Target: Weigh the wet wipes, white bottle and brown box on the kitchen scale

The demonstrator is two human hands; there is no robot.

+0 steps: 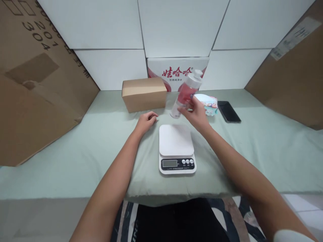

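My right hand (194, 112) is closed round a bottle (188, 92) with a white cap and a pink-red band, tilted with its top to the right. The bottle is slightly blurred, and I cannot tell whether its base touches the cloth. Below it lies a white kitchen scale (176, 141) with a bare platform, a grey display and several buttons. My left hand (146, 121) rests on the cloth left of the scale, near a brown cardboard box, fingers loosely curled with nothing visible in them.
A green cloth (106, 134) covers the table. Behind stand the small cardboard box (145, 95) and a white-and-red carton (161, 65). Right of the bottle lie a colourful packet (210, 104) and a black phone (229, 111). Large cartons flank both sides, left (37, 101) and right (292, 80).
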